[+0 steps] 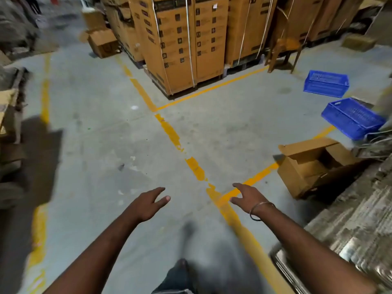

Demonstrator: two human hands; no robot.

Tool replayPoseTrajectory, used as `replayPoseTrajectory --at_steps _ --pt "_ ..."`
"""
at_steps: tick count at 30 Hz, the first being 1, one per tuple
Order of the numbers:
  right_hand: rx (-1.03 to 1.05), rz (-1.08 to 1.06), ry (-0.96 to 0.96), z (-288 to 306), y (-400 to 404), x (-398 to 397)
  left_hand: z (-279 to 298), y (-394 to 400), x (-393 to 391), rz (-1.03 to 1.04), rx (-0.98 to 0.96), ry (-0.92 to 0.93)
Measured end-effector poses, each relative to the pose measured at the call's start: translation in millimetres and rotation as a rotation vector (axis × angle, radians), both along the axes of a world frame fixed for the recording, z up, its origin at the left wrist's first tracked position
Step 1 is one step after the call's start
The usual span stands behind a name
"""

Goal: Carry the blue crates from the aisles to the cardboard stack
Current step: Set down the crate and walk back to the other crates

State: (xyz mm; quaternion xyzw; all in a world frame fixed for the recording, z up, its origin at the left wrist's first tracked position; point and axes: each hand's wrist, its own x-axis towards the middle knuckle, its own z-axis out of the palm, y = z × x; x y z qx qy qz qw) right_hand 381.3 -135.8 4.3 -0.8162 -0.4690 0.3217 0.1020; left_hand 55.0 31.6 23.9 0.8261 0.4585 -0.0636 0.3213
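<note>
In the head view: I see a big floor with yellow lines.
Hands: my left hand (148,203) and right hand (247,196) are spread out, holding nothing.
Crates: near crate (352,117) and far crate (325,82) sit ahead on the right.
Nearer hand: the right one.

Two blue rectangular plastic crates with perforated, lattice-like walls lie at the right. The farther blue crate (326,83) sits on the grey floor, slightly tilted, near a wooden stool's legs. The nearer blue crate (352,117) is tipped at an angle, its right end propped against clutter at the frame edge, above an open cardboard box
</note>
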Motion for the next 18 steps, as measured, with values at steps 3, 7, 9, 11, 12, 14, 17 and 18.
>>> replayPoseTrajectory --at_steps 3,7,9,11,12,14,17,18 --pt "0.0 -0.06 -0.005 -10.7 62.7 32.0 -14.9 75.3 29.2 -0.021 -0.003 0.005" --pt "-0.017 -0.172 0.009 -19.8 142.6 75.1 -31.1 178.6 75.2 -0.032 -0.015 -0.005" --pt "-0.043 -0.226 0.015 -15.8 175.1 95.3 -29.7 226.3 100.9 -0.078 -0.056 0.014" --pt "-0.051 -0.254 -0.002 -12.8 208.5 119.4 -28.3 275.8 132.1 -0.16 -0.07 0.043" --pt "-0.037 -0.294 0.002 -11.8 222.8 133.7 -28.3 301.1 149.8 -0.186 -0.073 0.041" --pt "-0.01 -0.363 0.003 -11.5 243.8 159.0 -26.0 342.8 188.3 -0.232 -0.063 0.044" --pt "-0.016 -0.468 0.028 -15.0 265.6 199.1 -23.7 390.3 256.5 -0.297 -0.082 0.037" --pt "-0.023 -0.502 0.035 -17.4 272.8 216.0 -25.2 406.1 282.3 -0.326 -0.084 0.036"
